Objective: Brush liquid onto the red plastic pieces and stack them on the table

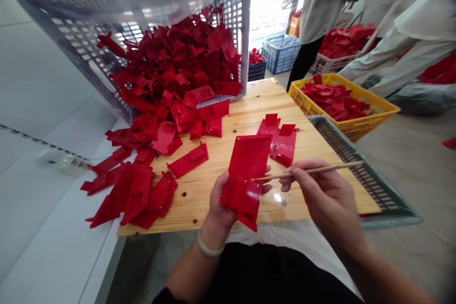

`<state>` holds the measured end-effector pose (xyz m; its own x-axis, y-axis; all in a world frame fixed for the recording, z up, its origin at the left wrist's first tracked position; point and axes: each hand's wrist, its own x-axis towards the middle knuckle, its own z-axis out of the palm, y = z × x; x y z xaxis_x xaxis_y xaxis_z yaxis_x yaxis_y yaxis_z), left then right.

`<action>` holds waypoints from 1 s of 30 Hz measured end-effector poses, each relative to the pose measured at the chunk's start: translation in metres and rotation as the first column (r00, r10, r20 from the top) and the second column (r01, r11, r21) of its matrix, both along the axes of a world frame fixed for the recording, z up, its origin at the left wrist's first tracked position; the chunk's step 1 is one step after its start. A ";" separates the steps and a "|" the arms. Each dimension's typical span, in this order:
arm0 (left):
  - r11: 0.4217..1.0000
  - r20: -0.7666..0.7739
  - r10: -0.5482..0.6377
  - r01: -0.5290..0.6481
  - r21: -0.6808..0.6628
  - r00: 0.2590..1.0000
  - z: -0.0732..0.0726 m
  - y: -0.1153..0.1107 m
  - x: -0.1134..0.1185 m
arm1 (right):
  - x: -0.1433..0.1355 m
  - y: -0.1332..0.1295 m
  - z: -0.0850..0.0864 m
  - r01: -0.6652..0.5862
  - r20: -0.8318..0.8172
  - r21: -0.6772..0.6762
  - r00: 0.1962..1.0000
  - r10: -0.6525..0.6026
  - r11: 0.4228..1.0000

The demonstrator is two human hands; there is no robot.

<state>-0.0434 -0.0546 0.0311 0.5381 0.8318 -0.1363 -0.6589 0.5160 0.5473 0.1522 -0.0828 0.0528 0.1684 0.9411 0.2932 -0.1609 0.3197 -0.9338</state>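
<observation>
My left hand (221, 199) is closed round a flat red plastic part (249, 156), held tilted above the wooden table. A hinged-looking flap with small holes forms its lower half. In my right hand (320, 190) is a thin wooden paintbrush (313, 170), gripped like a pen between thumb and fingers. The brush's tip touches the red part near its middle, just above the flap. Just beyond my hands, two similar red parts (284, 145) lie on the table. Another red part (188, 159) rests alone to the left of my left hand.
A grey plastic crate (248, 33) lies tipped on its side, red parts (178, 66) spilling onto the wooden table (210, 199). A green crate (395, 199) stands by the right edge, with a yellow crate (388, 108) of red parts behind. Two people (317, 14) stand farther back.
</observation>
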 end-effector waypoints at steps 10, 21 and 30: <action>0.999 -0.014 -0.048 0.047 -0.020 0.999 -0.011 -0.001 -0.006 | -0.004 0.009 0.007 -0.015 0.015 0.036 1.000 0.014 0.999; 1.000 0.027 -0.018 0.018 -0.010 0.999 -0.007 0.002 -0.002 | 0.003 0.007 0.006 -0.009 0.072 0.012 0.997 0.008 1.000; 0.999 0.016 0.029 -0.029 -0.027 0.999 -0.018 0.002 -0.002 | 0.000 0.017 0.017 -0.052 0.135 0.067 0.990 0.043 0.996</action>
